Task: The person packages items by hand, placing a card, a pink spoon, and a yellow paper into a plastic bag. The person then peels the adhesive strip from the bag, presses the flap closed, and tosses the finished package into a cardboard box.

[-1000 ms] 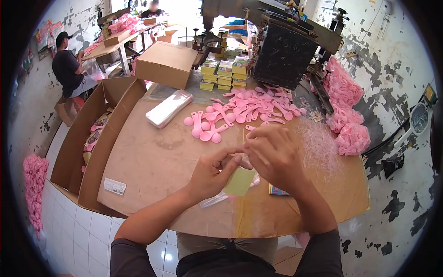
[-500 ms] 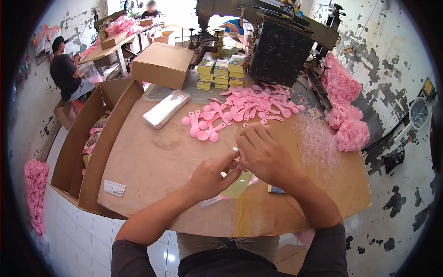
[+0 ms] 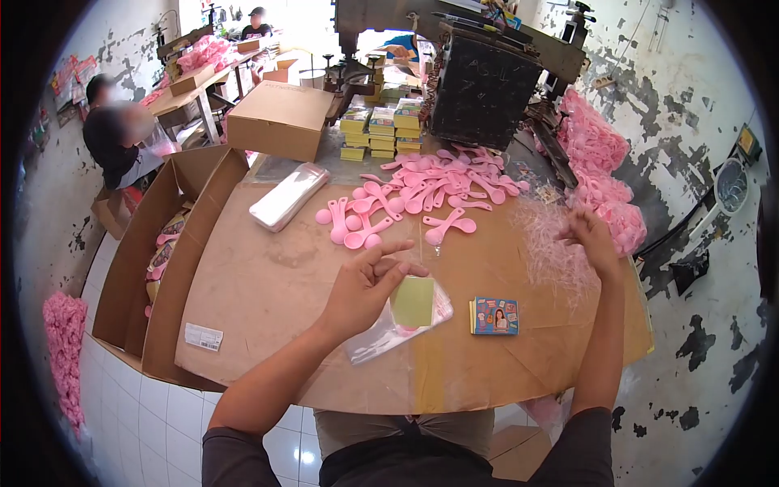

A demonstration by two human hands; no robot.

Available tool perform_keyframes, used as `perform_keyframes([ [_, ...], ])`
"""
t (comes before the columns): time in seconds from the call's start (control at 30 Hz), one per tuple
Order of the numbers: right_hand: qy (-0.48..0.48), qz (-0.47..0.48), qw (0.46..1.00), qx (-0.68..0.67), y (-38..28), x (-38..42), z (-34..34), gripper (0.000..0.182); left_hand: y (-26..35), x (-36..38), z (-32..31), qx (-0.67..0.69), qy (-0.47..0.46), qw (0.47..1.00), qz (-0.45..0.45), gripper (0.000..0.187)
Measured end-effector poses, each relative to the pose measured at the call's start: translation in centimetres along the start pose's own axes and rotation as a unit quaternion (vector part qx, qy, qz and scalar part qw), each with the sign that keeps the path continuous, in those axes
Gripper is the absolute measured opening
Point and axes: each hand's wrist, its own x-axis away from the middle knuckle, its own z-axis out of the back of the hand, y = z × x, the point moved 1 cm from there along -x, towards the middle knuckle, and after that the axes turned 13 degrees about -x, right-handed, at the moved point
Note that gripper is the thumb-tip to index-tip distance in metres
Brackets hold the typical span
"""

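My left hand is over the middle of the cardboard-covered table, its fingers apart and its fingertips beside a pale green card. The card lies on or in a clear plastic bag; which one I cannot tell. Out to the right, my right hand hovers by a tangle of thin pink and clear plastic strips, fingers loosely curled and apart, with nothing visible in them. Between the hands rests a small stack of printed cards. Two crossed pink spoons lie beyond my left hand.
Pink spoons are heaped farther back, before stacked card bundles. A pack of clear bags lies left of them. Beyond stand a closed carton and a black metal box. An open carton borders the left; people sit behind.
My hands have parted: the right one has swung right toward the plastic strips. The card stack and crossed spoons have come into fuller view, and the green card is slightly farther from me.
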Motion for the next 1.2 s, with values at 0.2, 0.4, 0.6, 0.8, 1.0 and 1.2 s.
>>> perform_keyframes([
  [0.2,0.173,0.087,0.78,0.595,-1.1,3.8,-3.2,0.051,0.1,-0.1,-0.2,-0.023,0.021,0.999,-0.015,0.038],
  [0.4,-0.095,0.115,0.98,0.131,-4.6,2.4,-17.4,0.042,-0.2,-0.2,-0.4,0.004,0.031,0.999,-0.009,0.035],
  [0.6,-0.184,0.008,0.972,-0.144,-3.9,1.3,-25.6,0.041,-0.2,-0.1,-0.5,-0.017,0.058,0.997,-0.048,0.035],
  [0.8,-0.197,-0.012,0.957,-0.212,-2.2,0.4,-25.0,0.03,-0.4,-0.4,-0.2,0.045,0.044,0.998,-0.01,0.036],
  [1.0,-0.167,-0.023,0.966,-0.198,-2.2,0.7,-24.5,0.02,-1.2,-0.4,-0.1,0.025,0.018,0.998,0.05,0.029],
  [1.2,-0.136,-0.061,0.966,-0.211,-0.9,0.9,-23.9,0.02,-2.2,-0.5,-0.5,-0.01,0.036,0.999,0.04,0.026],
])
